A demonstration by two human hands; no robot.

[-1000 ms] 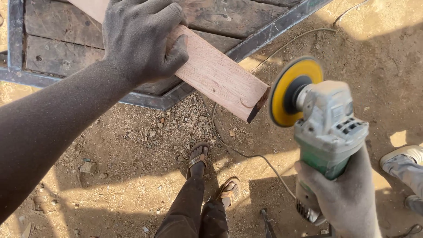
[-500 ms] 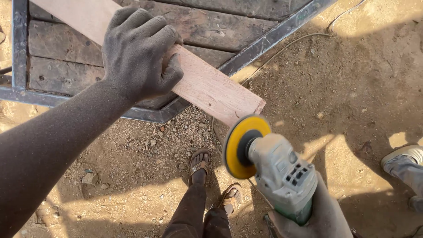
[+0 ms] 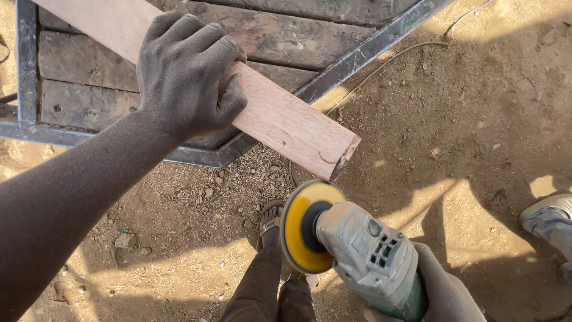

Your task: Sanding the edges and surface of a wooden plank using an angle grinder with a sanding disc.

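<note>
My left hand (image 3: 187, 71) presses down on a pale reddish wooden board (image 3: 286, 122) that lies across a workbench and sticks out over its corner. The board's cut end hangs free above the dirt. My right hand (image 3: 444, 295), at the bottom edge, grips the grey and green body of an angle grinder (image 3: 369, 259). Its yellow sanding disc (image 3: 304, 226) sits just below the board's end, a small gap apart from it.
The workbench (image 3: 351, 59) has a dark metal frame and worn planks. A power cord (image 3: 387, 59) runs over the dirt ground. My sandalled feet (image 3: 271, 217) stand below the board. Another person's shoe (image 3: 548, 217) shows at the right edge.
The grinder has swung from the right of the board's end down to the left, and now sits below the end. My left hand has stayed pressed on the board.
</note>
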